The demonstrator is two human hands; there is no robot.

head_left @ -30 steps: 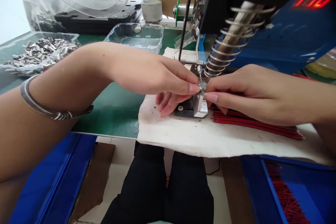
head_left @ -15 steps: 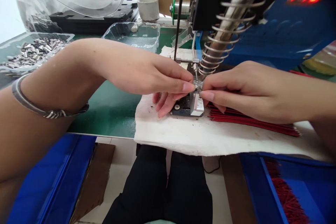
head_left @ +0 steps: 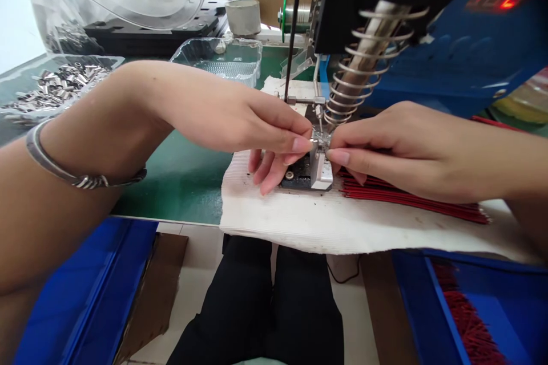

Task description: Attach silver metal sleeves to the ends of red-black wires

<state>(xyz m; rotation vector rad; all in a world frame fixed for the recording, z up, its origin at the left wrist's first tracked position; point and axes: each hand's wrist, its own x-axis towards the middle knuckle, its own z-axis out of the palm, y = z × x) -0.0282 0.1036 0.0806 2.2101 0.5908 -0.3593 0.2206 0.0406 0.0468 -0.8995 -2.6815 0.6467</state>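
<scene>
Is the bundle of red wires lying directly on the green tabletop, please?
No, the bundle of red wires lies on the white ribbed cloth, partly beneath the right hand.

wires (head_left: 413,203) on cloth (head_left: 274,219), block (head_left: 322,174) to their left, spool (head_left: 298,15) behind

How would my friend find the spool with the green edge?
Start at the big blue machine on the right. Left of it, a thin dark rod stands up, and the silver spool shows behind it. Unlike the plain grey pot to its left, it has a bright green edge.
</scene>
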